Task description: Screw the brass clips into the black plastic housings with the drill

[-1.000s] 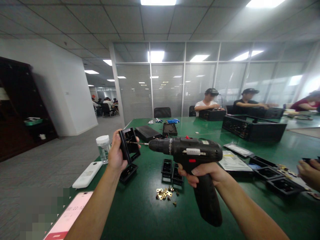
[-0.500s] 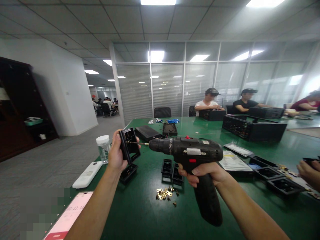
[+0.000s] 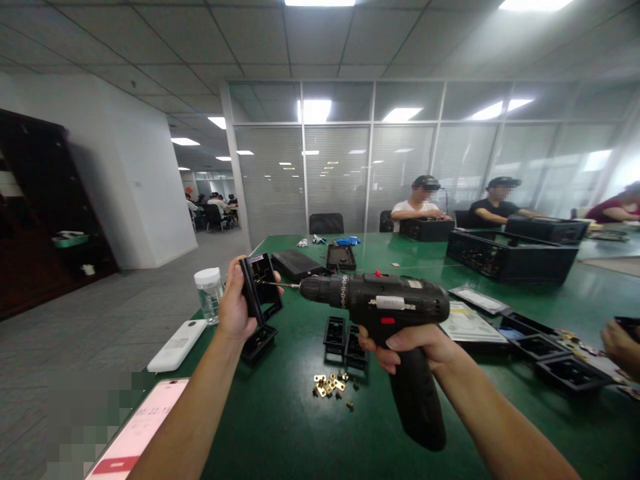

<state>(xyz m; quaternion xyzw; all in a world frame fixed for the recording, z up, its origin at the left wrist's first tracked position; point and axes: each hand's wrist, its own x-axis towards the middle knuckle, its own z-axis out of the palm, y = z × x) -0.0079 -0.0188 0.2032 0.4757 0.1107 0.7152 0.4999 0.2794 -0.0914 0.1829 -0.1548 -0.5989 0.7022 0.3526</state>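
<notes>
My left hand point(image 3: 237, 303) is closed around a black plastic frame point(image 3: 259, 313), holding it tilted up above the table. In my right hand point(image 3: 400, 343) is a black cordless drill point(image 3: 370, 297), gripped by its handle and pointing left. Its long thin bit point(image 3: 280, 285) reaches into the frame's opening; the tip's exact contact is too small to make out. A similar black frame point(image 3: 259, 343) lies under my left hand. Two more black frames point(image 3: 334, 335) rest below the drill. Small brass plates and screws point(image 3: 327, 385) lie in a loose pile nearer to me.
On the left stand a clear jar point(image 3: 208, 300) with a white lid, a white device point(image 3: 176, 347) and a phone point(image 3: 143, 427). Black frames point(image 3: 570, 373), brass parts and another person's hand point(image 3: 620, 343) are at right. Black cases point(image 3: 510, 253) and co-workers sit farther back.
The view has shifted slightly. Both my hands, the frame and the drill keep the same pose, with the bit still inside the frame.
</notes>
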